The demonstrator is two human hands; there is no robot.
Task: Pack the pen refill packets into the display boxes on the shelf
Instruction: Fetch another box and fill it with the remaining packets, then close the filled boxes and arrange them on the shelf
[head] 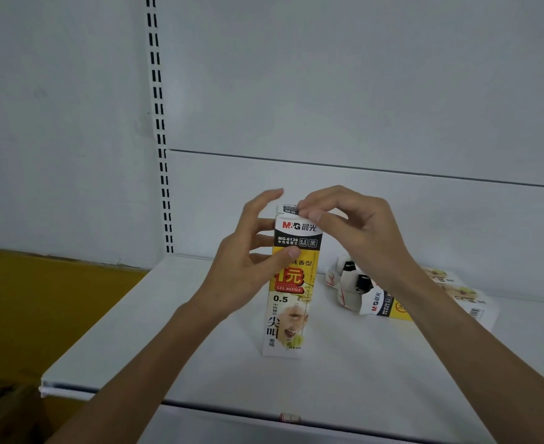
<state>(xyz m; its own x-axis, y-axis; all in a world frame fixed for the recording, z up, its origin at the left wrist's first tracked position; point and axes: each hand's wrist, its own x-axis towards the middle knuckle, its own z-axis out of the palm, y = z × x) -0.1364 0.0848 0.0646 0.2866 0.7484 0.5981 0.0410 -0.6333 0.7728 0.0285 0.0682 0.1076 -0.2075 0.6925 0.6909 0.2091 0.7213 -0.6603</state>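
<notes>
On shelf (328,373), upright box (291,302) between hands, left hand (248,267) gripping, right hand (357,229) pinching flap (290,209)

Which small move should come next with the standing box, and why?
Probably lift the flap open with the right hand: its fingers pinch the flap, the left hand grips the box upright, and the top is not yet open.
</notes>
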